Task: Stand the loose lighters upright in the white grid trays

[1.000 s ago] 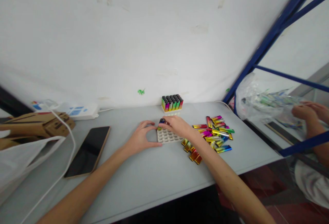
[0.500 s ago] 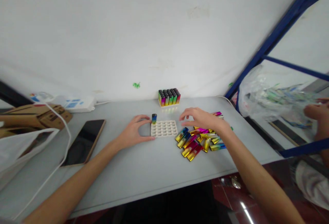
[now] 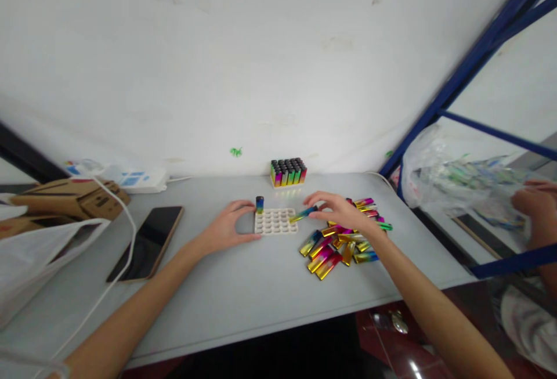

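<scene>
A white tray with rows of holes (image 3: 275, 229) lies on the table before me. One blue-and-yellow lighter (image 3: 260, 205) stands upright in its far left corner. My left hand (image 3: 228, 227) spans the tray's left edge, thumb at the near corner and fingers at the far one. Between the thumb and fingers of my right hand (image 3: 333, 209) is a second blue-and-yellow lighter (image 3: 303, 215), tilted, with its yellow end over the tray's right side. Below and beside that hand lies a loose pile of shiny coloured lighters (image 3: 324, 257), partly hidden by my wrist.
A full tray of upright lighters (image 3: 288, 174) stands against the wall. At left are a phone (image 3: 150, 242), a white cable, a cardboard box (image 3: 72, 202) and a white bag (image 3: 39, 263). Beyond the blue frame (image 3: 435, 109) at right are a clear plastic bag (image 3: 430, 158) and another person's hands.
My right hand has taken a blue-and-yellow lighter from the pile and brought it to the tray's right side. My left hand stays at the tray. The view has tilted slightly.
</scene>
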`<state>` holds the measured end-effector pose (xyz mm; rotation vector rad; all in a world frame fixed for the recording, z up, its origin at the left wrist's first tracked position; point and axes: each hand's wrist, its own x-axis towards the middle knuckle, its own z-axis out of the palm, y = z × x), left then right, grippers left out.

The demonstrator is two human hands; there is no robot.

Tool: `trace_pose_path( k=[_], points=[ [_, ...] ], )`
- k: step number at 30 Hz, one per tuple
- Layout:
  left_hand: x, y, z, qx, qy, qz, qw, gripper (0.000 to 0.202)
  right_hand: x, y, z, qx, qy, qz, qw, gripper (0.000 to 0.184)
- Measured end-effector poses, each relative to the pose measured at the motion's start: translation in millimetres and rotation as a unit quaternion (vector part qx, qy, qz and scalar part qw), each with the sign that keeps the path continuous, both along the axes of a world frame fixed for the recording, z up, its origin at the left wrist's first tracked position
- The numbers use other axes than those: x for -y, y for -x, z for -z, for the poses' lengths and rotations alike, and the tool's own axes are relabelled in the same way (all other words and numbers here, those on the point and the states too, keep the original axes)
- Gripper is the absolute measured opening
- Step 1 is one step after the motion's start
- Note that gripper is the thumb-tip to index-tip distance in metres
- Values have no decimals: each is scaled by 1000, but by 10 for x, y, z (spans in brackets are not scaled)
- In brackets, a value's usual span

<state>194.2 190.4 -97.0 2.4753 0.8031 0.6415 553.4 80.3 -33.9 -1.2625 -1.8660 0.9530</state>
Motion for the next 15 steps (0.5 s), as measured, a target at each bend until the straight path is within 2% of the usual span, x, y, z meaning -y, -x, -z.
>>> trace_pose_path(
  k=[2,4,7,11,15],
  points=[
    [1,-7,-12,2,-3,3,1000,74,11,161,0,-128,-11,55,990,32],
    [1,-13,-15,7,-6,3,1000,73,-19,365,-11,-239,-16,90,967,37],
    [-5,-19,-2,17,-8,6,1000,71,-147,661,-61,-343,13,114,932,50],
    [-10,-17,17,20,-13,11,1000,69,-340,907,-90,-362,26,99,926,55],
    [-7,-14,27,20,-14,11,1000,70,-426,997,30,-327,52,81,940,54]
  ],
)
